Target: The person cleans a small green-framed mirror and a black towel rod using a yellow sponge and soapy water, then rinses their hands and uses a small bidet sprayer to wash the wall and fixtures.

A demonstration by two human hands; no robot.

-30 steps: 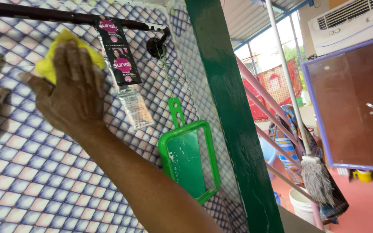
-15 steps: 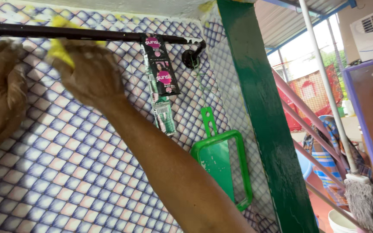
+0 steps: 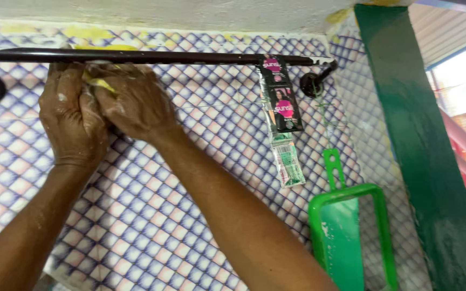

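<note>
Both hands, left hand (image 3: 74, 116) and right hand (image 3: 130, 102), press together around a yellow cloth (image 3: 101, 84) just under the dark rail (image 3: 190, 57), sachets (image 3: 282, 118) hanging beyond, the tiled wall (image 3: 152, 215) below still smeared in places.

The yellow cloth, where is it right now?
In the head view, upper left: the yellow cloth is bunched between the left hand and right hand, pressed against the tiled wall just under the dark rail.
</note>
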